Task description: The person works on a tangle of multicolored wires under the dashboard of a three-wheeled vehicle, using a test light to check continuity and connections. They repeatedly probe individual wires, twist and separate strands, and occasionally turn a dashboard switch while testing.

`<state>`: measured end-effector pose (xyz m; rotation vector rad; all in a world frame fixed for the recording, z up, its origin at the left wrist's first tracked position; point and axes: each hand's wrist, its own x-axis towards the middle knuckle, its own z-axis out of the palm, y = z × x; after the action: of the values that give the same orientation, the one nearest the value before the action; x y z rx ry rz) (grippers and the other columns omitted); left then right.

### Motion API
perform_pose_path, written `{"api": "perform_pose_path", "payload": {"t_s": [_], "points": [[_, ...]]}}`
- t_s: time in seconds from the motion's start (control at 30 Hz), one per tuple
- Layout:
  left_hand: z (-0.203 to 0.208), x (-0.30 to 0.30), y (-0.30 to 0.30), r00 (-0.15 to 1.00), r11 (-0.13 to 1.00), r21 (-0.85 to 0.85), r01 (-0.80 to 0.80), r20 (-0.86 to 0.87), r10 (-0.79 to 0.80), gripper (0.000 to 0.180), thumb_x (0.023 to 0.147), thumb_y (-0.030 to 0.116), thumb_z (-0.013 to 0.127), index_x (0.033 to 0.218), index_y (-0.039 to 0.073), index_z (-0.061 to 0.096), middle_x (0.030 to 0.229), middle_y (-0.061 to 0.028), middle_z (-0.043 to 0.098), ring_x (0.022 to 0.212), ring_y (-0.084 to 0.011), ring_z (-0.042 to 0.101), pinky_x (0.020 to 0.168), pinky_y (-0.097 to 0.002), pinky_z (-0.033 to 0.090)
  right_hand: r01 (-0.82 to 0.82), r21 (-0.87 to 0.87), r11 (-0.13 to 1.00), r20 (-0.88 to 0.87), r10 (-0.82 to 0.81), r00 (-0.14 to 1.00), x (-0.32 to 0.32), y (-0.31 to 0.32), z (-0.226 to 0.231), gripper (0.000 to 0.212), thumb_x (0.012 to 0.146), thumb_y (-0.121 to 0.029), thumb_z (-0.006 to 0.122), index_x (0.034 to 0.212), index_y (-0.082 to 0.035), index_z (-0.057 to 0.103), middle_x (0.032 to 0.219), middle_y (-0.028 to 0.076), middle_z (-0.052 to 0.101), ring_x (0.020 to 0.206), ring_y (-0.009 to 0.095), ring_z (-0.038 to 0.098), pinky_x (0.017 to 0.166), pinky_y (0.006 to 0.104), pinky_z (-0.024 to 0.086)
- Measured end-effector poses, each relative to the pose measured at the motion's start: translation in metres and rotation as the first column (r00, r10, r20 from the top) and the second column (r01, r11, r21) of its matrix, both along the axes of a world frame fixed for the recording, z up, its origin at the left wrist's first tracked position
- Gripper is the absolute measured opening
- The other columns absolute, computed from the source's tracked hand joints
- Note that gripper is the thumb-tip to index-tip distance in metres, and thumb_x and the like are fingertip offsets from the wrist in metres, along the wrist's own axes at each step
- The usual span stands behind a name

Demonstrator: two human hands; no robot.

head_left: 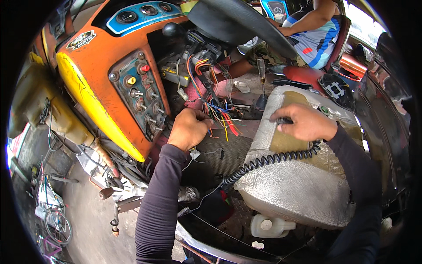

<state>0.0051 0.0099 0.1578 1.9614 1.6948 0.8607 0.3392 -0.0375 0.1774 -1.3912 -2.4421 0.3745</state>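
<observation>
My left hand (190,128) is closed, fingers pinched together at the left side of a loose bundle of coloured wires (226,121); what it pinches is hidden. Red, yellow, orange and blue wires hang down from an opened steering column (206,53), several with loose ends. Farther right, my right hand (307,122) is closed around a small black tool handle (285,120) above the silver-wrapped engine cover (299,185). A black coiled cord (272,159) runs from below that hand down toward the floor, where it meets a thin pale wire.
An orange and yellow dashboard (105,57) with a switch panel (140,94) stands at left. The black steering wheel (246,26) overhangs the column. A gear lever (261,83) rises beyond the cover. Another person (312,35) sits at far right. A plastic jug (270,225) is near me.
</observation>
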Motion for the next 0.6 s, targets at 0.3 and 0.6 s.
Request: {"api": "perform_pose_path", "payload": {"t_s": [0.3,0.6], "points": [[-0.009,-0.01,-0.017,0.98,0.934,0.355,-0.048,0.196,-0.024,0.013,0.089,0.009,0.077,0.097,-0.002,0.077,0.088,-0.0154,0.073,0.08,-0.0268,0.07,0.078,-0.0389,0.055,-0.092,-0.358,0.929,-0.203,0.019,0.979,-0.04,-0.008,0.044,0.036,0.106,-0.024,0.062,0.134,-0.002,0.064,0.083,0.005,0.069,0.066,0.011,0.065,0.056,0.0285,0.052],[0.015,-0.011,-0.04,0.991,0.715,0.696,0.075,-0.129,0.021,0.008,0.087,0.0,0.077,0.093,-0.002,0.074,0.107,-0.0127,0.068,0.093,-0.0266,0.07,0.083,-0.0357,0.055,-0.177,-0.547,0.818,-0.319,-0.008,0.948,-0.054,0.049,-0.014,0.049,0.104,-0.015,0.06,0.149,0.002,0.049,0.081,0.008,0.074,0.053,0.01,0.06,0.044,0.0252,0.046]]}}
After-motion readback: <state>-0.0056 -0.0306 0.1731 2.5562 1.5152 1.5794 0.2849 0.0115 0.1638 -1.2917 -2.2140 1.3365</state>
